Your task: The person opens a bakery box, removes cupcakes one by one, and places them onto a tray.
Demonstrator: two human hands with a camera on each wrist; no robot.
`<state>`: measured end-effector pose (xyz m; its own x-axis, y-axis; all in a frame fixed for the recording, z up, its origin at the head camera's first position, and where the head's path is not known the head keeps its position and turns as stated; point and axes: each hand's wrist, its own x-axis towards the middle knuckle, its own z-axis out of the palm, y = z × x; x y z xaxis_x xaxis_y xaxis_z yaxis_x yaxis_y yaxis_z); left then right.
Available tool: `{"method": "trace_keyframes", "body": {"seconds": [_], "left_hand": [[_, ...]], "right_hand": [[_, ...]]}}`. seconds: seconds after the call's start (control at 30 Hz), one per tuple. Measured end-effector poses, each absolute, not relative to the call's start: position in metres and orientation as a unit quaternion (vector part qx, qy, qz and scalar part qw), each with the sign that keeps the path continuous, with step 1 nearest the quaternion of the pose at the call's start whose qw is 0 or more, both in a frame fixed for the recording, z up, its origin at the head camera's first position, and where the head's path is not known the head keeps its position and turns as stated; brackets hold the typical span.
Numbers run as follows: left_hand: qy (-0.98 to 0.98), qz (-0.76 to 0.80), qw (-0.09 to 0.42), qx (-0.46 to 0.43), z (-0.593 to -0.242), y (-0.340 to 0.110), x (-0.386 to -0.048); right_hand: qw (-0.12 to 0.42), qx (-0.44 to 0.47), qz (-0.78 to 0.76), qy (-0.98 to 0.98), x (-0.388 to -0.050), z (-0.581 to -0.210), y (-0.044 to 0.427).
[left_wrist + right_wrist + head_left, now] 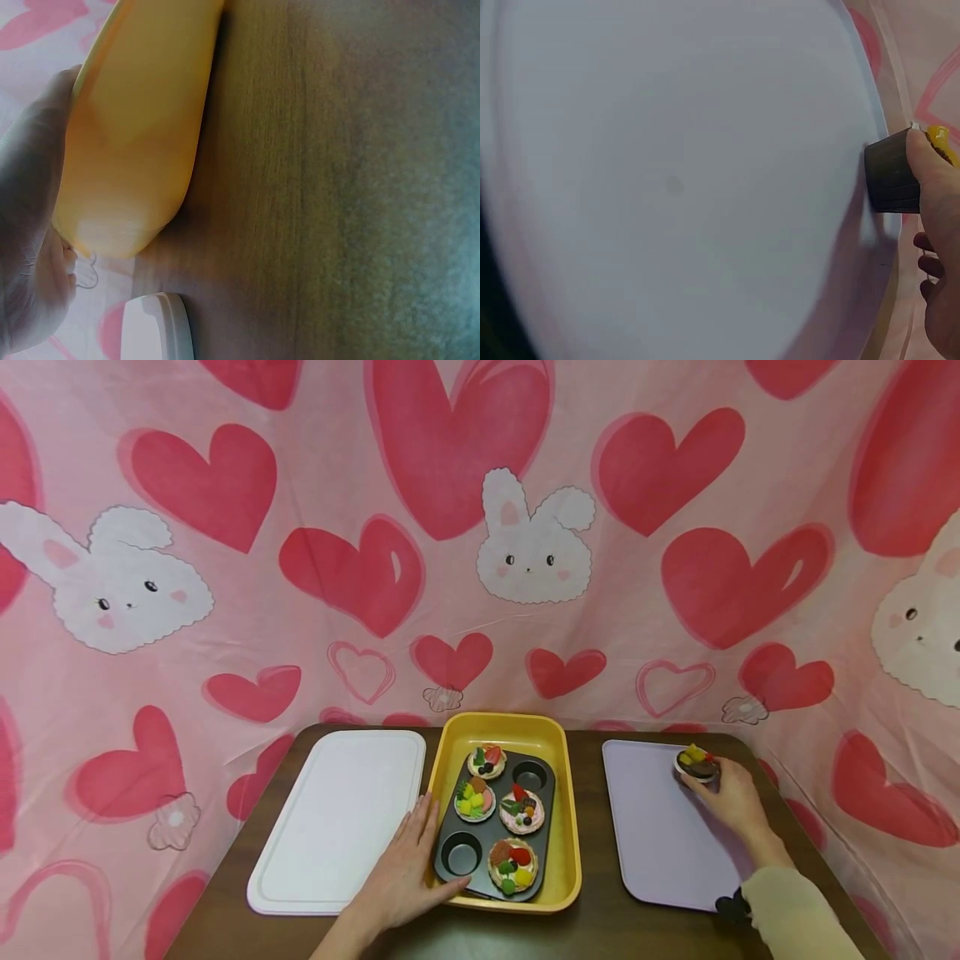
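Note:
In the head view my right hand [738, 806] pinches a toy cupcake [693, 758] in a dark cup with yellow and red pieces on top. It is at the far right corner of a lilac tray [660, 835]. The right wrist view shows the thumb against the side of the dark cup [892, 176], its base at the tray surface. My left hand [401, 877] rests on the near left rim of a yellow tray [572, 860], fingers straight. Inside lies a dark muffin tin [491, 831] bearing several toy fruit tarts [513, 866]; two wells show bare bottoms.
A white board [341, 818] lies left of the yellow tray on the brown wooden table [592, 893]. Behind the table hangs a pink cloth [525, 618] with hearts and rabbits. A dark item [731, 908] is by my right sleeve.

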<state>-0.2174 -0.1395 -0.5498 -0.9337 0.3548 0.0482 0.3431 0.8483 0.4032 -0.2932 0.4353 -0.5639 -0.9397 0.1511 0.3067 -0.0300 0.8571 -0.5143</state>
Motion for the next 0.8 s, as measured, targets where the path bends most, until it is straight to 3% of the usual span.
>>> {"method": "trace_keyframes", "body": {"seconds": [0.23,0.47,0.8], "left_hand": [[0.962,0.204,0.013,0.181,-0.550,-0.139,-0.219],[0.962,0.202,0.012,0.182,-0.550,-0.139,-0.219],[0.963,0.198,0.011,0.183,-0.548,-0.139,-0.218]], "right_hand": [[0.196,-0.028,0.247,-0.949,-0.291,-0.561,0.430],[0.252,0.047,0.220,-0.941,-0.292,-0.553,0.416],[0.221,0.099,0.220,-0.945,-0.293,-0.538,0.380]]}}
